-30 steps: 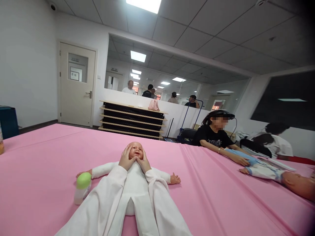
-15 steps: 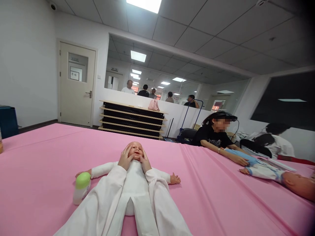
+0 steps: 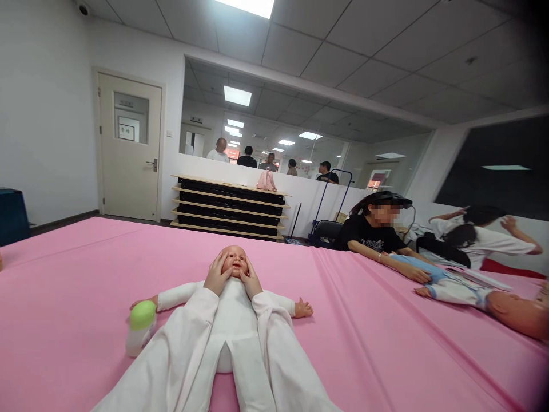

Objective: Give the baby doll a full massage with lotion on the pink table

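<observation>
A baby doll [image 3: 227,317] in white clothing lies on its back on the pink-covered table [image 3: 369,355], head away from me and arms spread out. My left hand [image 3: 218,274] cups the left side of its head as I see it, fingers laid along the temple and thumb by the mouth. On the other side, my right hand [image 3: 251,277] holds the cheek the same way. Between them the doll's face shows. Loose white sleeves cover my forearms and hide parts of its body. By the doll's hand on the left is a bottle with a green cap [image 3: 143,316].
At the table's right edge, a person in a black shirt [image 3: 373,229] has hands on another doll [image 3: 467,292] in blue and white. Behind the table stand stacked boards [image 3: 227,209] with a pink bag [image 3: 266,180] on top, and a blue-framed cart [image 3: 330,200].
My hands keep their hold on the doll's head, with little visible movement. The view has shifted slightly. At the far right, a person in white has raised both arms toward the head.
</observation>
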A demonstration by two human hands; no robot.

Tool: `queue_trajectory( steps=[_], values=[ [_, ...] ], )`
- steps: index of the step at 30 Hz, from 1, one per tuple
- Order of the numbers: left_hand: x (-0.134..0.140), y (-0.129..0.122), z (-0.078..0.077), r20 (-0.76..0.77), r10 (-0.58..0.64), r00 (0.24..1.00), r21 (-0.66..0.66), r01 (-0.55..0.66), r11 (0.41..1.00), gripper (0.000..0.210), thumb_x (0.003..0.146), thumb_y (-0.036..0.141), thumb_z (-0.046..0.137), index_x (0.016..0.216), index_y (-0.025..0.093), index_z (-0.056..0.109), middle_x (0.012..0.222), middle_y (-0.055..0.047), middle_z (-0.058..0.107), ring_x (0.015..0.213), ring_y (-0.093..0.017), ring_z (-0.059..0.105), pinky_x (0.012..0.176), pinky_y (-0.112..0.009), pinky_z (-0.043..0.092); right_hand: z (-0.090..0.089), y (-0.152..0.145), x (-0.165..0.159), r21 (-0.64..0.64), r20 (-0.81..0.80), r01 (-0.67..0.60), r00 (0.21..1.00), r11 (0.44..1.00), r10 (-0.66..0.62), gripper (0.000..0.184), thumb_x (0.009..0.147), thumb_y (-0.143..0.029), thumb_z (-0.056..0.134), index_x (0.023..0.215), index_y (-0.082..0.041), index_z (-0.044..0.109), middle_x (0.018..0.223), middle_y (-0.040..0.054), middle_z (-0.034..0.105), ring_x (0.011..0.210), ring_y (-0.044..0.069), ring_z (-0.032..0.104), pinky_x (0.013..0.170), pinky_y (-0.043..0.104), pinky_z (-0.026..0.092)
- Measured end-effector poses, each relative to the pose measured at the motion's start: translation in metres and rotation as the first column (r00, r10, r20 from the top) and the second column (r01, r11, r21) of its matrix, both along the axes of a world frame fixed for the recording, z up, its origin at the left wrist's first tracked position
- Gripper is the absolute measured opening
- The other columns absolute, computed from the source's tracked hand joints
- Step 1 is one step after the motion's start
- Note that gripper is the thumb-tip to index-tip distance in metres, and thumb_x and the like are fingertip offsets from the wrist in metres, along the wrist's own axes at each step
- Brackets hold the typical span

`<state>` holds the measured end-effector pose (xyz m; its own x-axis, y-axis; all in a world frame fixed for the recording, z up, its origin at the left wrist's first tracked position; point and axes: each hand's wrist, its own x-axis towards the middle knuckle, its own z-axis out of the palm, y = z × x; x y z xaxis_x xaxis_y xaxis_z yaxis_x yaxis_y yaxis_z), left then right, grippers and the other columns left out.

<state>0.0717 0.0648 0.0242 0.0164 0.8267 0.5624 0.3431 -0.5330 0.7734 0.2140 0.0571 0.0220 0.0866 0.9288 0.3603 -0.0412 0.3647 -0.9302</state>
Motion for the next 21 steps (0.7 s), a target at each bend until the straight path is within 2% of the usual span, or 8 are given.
queue_trajectory(
  steps=[5, 10, 14, 17, 21],
  values=[
    [-0.0003, 0.0027, -0.0019, 0.037, 0.008, 0.999, -0.002, -0.008, 1.0, 0.049, 0.077, 0.03, 0.049, 0.126, 0.021, 0.047, 0.138, -0.007, 0.038, 0.129, -0.022, 0.032, 0.108, -0.041, 0.023, 0.0013, 0.0011, 0.0005, -0.027, -0.025, 0.006, 1.0, 1.0, -0.006, 0.067, 0.062, -0.045, 0.065, 0.124, -0.025, 0.049, 0.13, 0.0032, 0.049, 0.119, 0.023, 0.046, 0.099, 0.04, 0.039],
    [-0.0013, -0.0011, -0.0015, -0.046, 0.013, 0.999, 0.028, -0.012, 1.0, 0.065, 0.07, 0.036, 0.06, 0.129, 0.019, 0.042, 0.139, -0.01, 0.036, 0.13, -0.024, 0.029, 0.107, -0.041, 0.023, 0.0034, -0.0022, -0.0011, -0.059, -0.029, -0.008, 1.0, 0.998, 0.006, 0.078, 0.059, -0.042, 0.068, 0.129, -0.02, 0.043, 0.136, 0.0061, 0.042, 0.124, 0.023, 0.041, 0.101, 0.039, 0.037],
    [-0.0012, -0.0021, -0.001, -0.057, 0.009, 0.998, 0.051, -0.006, 0.999, 0.072, 0.067, 0.037, 0.064, 0.13, 0.012, 0.04, 0.138, -0.014, 0.036, 0.13, -0.025, 0.029, 0.107, -0.039, 0.023, 0.0011, -0.0011, -0.0007, -0.041, -0.015, 0.015, 1.0, 0.999, -0.015, 0.076, 0.058, -0.041, 0.069, 0.127, -0.02, 0.045, 0.135, 0.0062, 0.042, 0.124, 0.024, 0.04, 0.102, 0.039, 0.036],
    [-0.0013, -0.0005, -0.001, -0.024, -0.017, 1.0, 0.024, 0.018, 1.0, 0.066, 0.071, 0.034, 0.06, 0.13, 0.011, 0.041, 0.138, -0.014, 0.035, 0.131, -0.024, 0.027, 0.108, -0.038, 0.022, -0.0012, 0.0012, 0.0003, -0.032, -0.033, 0.005, 0.999, 0.999, -0.006, 0.076, 0.058, -0.044, 0.066, 0.126, -0.019, 0.045, 0.137, 0.0065, 0.04, 0.126, 0.024, 0.037, 0.103, 0.039, 0.034],
    [-0.0012, 0.0023, -0.0023, 0.029, -0.012, 0.999, -0.016, 0.013, 1.0, 0.051, 0.078, 0.028, 0.051, 0.127, 0.018, 0.045, 0.138, -0.008, 0.038, 0.13, -0.021, 0.029, 0.108, -0.037, 0.023, -0.0009, 0.0011, 0.0005, -0.038, -0.061, -0.039, 0.997, 0.999, 0.037, 0.077, 0.06, -0.046, 0.064, 0.128, -0.018, 0.043, 0.139, 0.0071, 0.037, 0.126, 0.023, 0.037, 0.103, 0.038, 0.034]
  ],
)
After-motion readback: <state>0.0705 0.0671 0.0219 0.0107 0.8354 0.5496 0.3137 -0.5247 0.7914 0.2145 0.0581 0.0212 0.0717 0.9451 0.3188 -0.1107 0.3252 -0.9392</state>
